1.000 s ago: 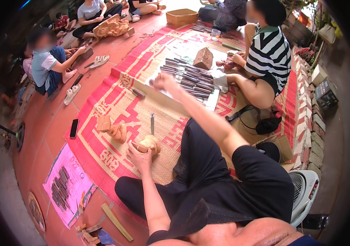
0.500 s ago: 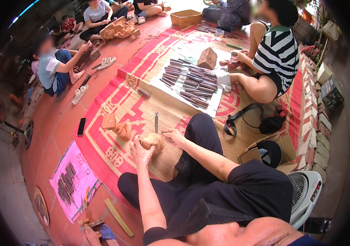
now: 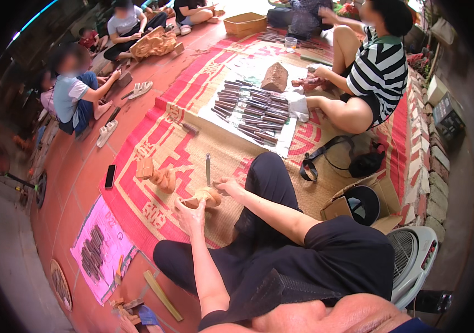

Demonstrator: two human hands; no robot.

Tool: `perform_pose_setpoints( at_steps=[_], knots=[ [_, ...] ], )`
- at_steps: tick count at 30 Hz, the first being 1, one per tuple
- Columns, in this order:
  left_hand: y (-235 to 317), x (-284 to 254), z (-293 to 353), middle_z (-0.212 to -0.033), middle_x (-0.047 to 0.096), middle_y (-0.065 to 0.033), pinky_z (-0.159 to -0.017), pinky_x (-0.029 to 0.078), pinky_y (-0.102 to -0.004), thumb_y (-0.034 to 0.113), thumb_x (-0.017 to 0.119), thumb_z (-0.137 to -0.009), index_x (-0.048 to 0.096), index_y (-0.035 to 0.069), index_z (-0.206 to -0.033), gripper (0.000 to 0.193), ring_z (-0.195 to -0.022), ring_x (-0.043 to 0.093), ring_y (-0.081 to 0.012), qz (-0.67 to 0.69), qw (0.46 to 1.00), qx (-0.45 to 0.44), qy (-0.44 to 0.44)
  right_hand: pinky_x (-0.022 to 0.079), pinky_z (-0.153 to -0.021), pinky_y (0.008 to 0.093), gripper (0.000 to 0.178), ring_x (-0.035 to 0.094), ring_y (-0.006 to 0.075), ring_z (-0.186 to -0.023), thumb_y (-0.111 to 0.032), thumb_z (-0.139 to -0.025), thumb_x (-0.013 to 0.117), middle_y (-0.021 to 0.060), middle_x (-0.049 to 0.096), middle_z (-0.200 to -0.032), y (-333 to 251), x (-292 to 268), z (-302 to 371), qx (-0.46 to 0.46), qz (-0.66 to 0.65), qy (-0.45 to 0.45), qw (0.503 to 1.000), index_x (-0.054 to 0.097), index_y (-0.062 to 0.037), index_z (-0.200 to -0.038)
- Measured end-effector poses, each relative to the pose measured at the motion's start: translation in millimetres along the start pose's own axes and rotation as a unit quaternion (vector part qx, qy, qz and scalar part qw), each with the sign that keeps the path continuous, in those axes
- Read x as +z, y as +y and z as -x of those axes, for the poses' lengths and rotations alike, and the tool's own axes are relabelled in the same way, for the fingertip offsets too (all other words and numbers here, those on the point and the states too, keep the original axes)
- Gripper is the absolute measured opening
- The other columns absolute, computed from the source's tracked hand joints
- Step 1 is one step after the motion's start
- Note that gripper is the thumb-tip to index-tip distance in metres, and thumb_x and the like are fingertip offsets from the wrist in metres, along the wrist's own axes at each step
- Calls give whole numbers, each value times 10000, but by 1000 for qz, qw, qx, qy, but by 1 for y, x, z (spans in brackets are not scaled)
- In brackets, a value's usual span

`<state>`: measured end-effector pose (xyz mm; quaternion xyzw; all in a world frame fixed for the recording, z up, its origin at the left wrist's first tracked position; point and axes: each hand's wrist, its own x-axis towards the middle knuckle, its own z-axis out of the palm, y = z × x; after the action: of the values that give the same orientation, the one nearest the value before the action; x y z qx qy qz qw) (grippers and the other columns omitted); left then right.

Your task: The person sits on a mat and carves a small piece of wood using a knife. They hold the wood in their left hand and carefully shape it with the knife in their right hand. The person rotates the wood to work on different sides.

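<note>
My left hand (image 3: 191,215) is closed around one end of a pale carved wood piece (image 3: 208,196), held low over the woven mat between my legs. Close to the carving's other end is my right hand (image 3: 231,187), fingers pinched together on something small and dark that I cannot make out. Just beyond the carving a narrow chisel-like tool (image 3: 208,169) points away from me. To the left lies a second wood carving (image 3: 163,180), twisted in shape with a squared block at one end.
Rows of dark-handled tools (image 3: 262,114) lie on a white sheet, beside a wood block (image 3: 275,77). A person in a striped shirt (image 3: 380,72) sits at right. A phone (image 3: 110,176), a pink sheet with tools (image 3: 93,252), an open carton (image 3: 378,205) and a fan (image 3: 414,261) surround me.
The carving has tilted in my left hand and sits flatter. My right hand has shifted slightly left along it. The person in stripes has raised one hand.
</note>
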<state>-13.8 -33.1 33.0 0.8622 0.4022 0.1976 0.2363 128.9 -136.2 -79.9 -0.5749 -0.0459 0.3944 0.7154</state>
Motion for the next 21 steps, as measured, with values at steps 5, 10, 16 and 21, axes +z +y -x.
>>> perform_pose_setpoints(
  at_steps=[5, 10, 16, 21],
  knots=[
    [-5, 12, 0, -1212, 519, -255, -918, 467, -519, 446, 792, -736, 415, 54, -1340, 813, -1123, 537, -441, -25, 999, 33, -12, 433, -523, 238, 119, 582, 74, -614, -202, -911, 651, -11, 612, -723, 7, 10, -8, 14, 20, 34, 999, 610, -108, -849],
    [-5, 9, -6, -1156, 516, -235, -888, 466, -533, 432, 783, -745, 499, 26, -1229, 693, -1056, 545, -426, -20, 998, 55, 9, 359, -452, 224, 123, 528, 62, -524, -223, -926, 643, -13, 596, -687, -4, 8, 0, 14, 6, -5, 1000, 603, -113, -889],
    [-25, 15, -30, -1138, 518, -212, -883, 472, -480, 373, 774, -768, 521, 27, -1187, 599, -1052, 549, -385, 61, 996, 27, 63, 345, -453, 233, 130, 484, 65, -504, -219, -911, 661, -9, 572, -669, 0, -1, -7, -8, -21, 9, 1000, 616, -98, -899],
    [-36, 10, -41, -1120, 501, -217, -876, 466, -484, 405, 744, -800, 521, 63, -1180, 557, -1048, 533, -393, 123, 991, -2, 45, 373, -516, 228, 122, 509, 58, -582, -201, -890, 689, -28, 571, -696, -8, 13, -18, 24, 1, 12, 1000, 628, -96, -878]
  ],
)
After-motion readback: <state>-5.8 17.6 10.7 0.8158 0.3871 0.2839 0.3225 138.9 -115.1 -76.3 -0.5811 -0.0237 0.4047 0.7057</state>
